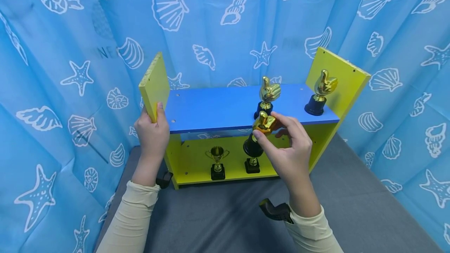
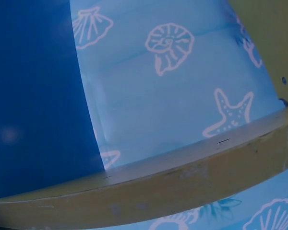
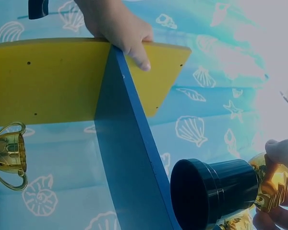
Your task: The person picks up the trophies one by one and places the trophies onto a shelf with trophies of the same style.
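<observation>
My right hand (image 1: 290, 143) pinches the gold top of a thumbs-up trophy (image 1: 264, 123) between thumb and fingers, in front of the blue shelf board (image 1: 207, 106). The trophy hangs tilted, and in the right wrist view its hollow black base (image 3: 216, 191) faces the shelf. My left hand (image 1: 152, 132) grips the yellow left side panel (image 1: 156, 83) of the shelf unit, thumb on the inner face. On the blue board stand two more thumbs-up trophies, one near the middle (image 1: 268, 92) and one at the right end (image 1: 324, 85). The left wrist view shows the panel's edge (image 2: 149, 191), but no hand.
Below, on the yellow bottom board (image 1: 197, 167), stand a two-handled gold cup (image 1: 217, 155) and another small trophy (image 1: 252, 165), its upper part hidden. The yellow right panel (image 1: 346, 75) rises beyond. A grey tabletop (image 1: 218, 218) lies in front; a blue shell-patterned curtain (image 1: 218, 30) hangs behind.
</observation>
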A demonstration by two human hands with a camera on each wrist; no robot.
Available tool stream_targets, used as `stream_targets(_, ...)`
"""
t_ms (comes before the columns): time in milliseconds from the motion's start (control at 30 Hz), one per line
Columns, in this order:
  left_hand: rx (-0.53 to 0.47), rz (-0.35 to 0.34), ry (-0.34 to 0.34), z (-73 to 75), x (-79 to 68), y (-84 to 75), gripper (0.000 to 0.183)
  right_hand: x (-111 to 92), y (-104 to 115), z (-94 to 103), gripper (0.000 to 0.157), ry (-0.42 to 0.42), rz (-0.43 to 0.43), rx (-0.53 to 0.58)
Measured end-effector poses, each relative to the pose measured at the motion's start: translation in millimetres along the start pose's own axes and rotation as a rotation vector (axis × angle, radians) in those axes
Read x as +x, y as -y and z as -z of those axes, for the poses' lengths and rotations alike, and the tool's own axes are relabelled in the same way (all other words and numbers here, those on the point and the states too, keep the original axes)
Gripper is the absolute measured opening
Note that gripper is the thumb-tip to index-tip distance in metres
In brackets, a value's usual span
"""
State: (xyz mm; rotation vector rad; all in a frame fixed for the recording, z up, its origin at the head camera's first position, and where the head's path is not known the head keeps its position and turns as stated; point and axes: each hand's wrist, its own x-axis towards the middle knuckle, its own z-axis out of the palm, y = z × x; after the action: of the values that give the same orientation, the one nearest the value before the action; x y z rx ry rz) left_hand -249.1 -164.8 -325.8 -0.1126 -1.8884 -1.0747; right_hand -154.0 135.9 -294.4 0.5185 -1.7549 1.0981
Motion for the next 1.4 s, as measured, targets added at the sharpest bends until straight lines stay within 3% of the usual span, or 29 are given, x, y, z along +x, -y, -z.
stream_targets(733, 0.006, -0.001, 0.004, 1.0, -0.4, -0.3, 0.034, 10.5, 6.3, -5.8, 0.05, -0.013, 0.019, 0.022)
stream_targets(1400, -0.025, -0.014, -0.017, 0.3, 0.5, 0.0, 0.041, 19.1, 7.7, -14.1, 0.05, -0.012, 0.016, 0.051)
